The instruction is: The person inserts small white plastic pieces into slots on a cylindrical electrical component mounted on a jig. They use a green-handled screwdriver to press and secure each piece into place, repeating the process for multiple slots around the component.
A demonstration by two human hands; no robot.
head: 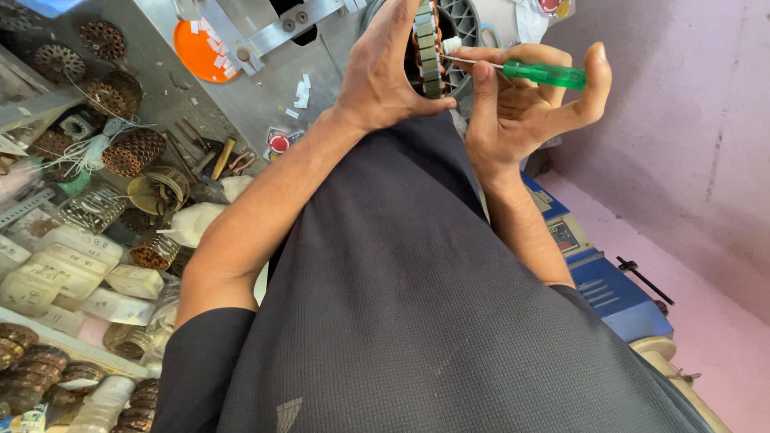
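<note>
My left hand [385, 68] grips a round motor stator [427, 48] with copper windings, holding it on edge at the top of the view. My right hand [521, 104] holds a screwdriver with a green see-through handle [545, 74]. Its thin metal shaft points left and its tip touches the stator's side. The fingers of my right hand are partly spread around the handle. My dark grey shirt [417, 305] fills the lower middle of the view and hides what lies below my arms.
A grey metal machine [257, 80] with an orange disc [200, 52] stands behind the hands. Left of me lie several wound stators [132, 151], white packets [72, 265] and hand tools [224, 156]. A blue machine [609, 289] sits at the right by a pink wall [690, 120].
</note>
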